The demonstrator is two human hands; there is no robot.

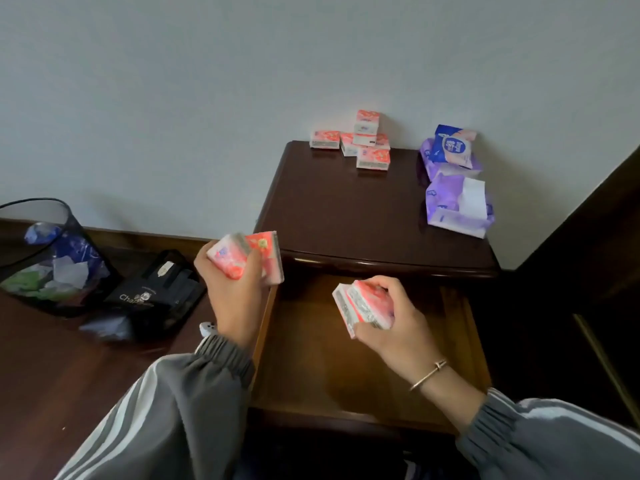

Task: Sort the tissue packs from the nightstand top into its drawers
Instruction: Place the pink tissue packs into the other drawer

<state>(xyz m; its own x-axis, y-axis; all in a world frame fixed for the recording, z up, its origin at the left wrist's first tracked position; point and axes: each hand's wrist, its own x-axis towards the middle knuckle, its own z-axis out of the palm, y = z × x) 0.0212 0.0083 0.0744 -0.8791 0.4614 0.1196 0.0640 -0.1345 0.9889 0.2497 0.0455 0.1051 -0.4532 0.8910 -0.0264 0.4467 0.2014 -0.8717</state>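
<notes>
The left hand grips a small bundle of pink packs, held at the front left corner of the nightstand, above the left wall of the open drawer. The right hand is closed on a second bundle of pink packs, held over the drawer interior, near its rear. The visible drawer floor is bare wood. On the nightstand top, at the rear against the wall, a cluster of pink packs remains, one stacked on the others. At the rear right lies a blue pack, resting on a purple pack; a second purple pack lies just in front, with white tissue protruding. The right wrist carries a bracelet. Both sleeves are grey with white stripes. On the floor to the left stand a mesh bin containing waste and a black bag.
</notes>
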